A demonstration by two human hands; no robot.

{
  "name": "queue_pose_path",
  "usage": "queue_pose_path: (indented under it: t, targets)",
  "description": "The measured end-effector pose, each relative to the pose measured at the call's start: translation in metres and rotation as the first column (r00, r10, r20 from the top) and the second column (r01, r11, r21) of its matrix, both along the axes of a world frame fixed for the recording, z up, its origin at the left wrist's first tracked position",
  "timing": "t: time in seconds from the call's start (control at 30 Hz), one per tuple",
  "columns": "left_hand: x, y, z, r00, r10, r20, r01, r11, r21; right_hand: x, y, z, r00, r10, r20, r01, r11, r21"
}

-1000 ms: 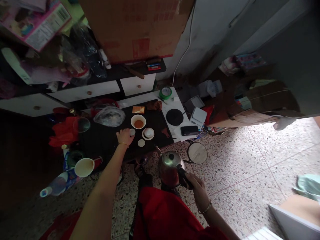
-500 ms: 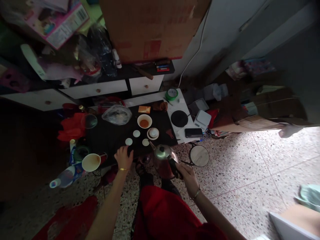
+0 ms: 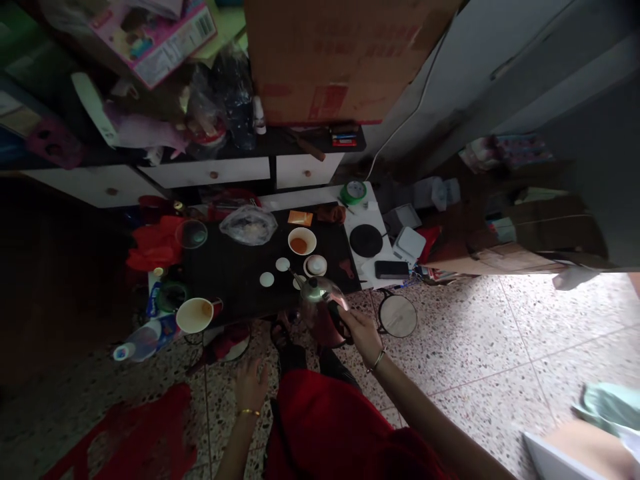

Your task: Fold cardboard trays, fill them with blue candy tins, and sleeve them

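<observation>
My right hand (image 3: 364, 339) is wrapped round the dark handle of a shiny metal kettle (image 3: 320, 317). The kettle hangs at the near edge of a dark tea tray (image 3: 230, 283), its thin spout pointing forward and left, close to a small white cup (image 3: 283, 264). A second small cup (image 3: 267, 279) sits to the left; a third is partly hidden behind the spout. Just beyond the kettle stands a white lidded tea bowl (image 3: 315, 265), with a white bowl of reddish-brown liquid (image 3: 300, 243) behind it. My left hand (image 3: 251, 385) is empty over the floor, fingers apart.
On the tray lie a clear plastic bag (image 3: 249, 225) and an orange packet (image 3: 300, 218). A paper cup (image 3: 195, 315) and a plastic bottle (image 3: 145, 341) stand at left. Right are a black round plate (image 3: 366, 241), a phone (image 3: 391, 270) and a round stool (image 3: 398, 315).
My left hand has drawn back from the tray's near edge towards my body. The kettle has moved forward and left, its spout now nearer the farther small cup. The view has shifted slightly.
</observation>
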State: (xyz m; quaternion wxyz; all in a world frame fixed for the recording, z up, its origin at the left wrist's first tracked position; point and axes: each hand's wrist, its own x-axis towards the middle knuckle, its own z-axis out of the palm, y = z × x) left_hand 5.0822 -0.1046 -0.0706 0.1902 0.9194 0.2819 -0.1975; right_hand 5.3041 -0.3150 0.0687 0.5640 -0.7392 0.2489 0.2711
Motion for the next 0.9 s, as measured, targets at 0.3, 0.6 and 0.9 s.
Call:
queue_pose_path:
  t: [0.3,0.6,0.9]
  targets:
    - [0.015,0.010,-0.006,0.998,0.018,0.057,-0.018,1.000,-0.003,-0.006,0.003,-0.002,0.999,0.023,0.022,-0.023,1.000,-0.003]
    - [0.050,0.018,0.007,0.994,-0.021,0.110,0.020,1.000,0.008,-0.013,-0.002,-0.010,0.999,-0.027,0.023,0.028,0.999,-0.021]
    - [0.195,0.027,0.020,0.927,-0.292,0.236,0.258,0.952,0.166,-0.025,-0.018,-0.005,0.984,-0.176,0.024,0.174,0.983,0.061]
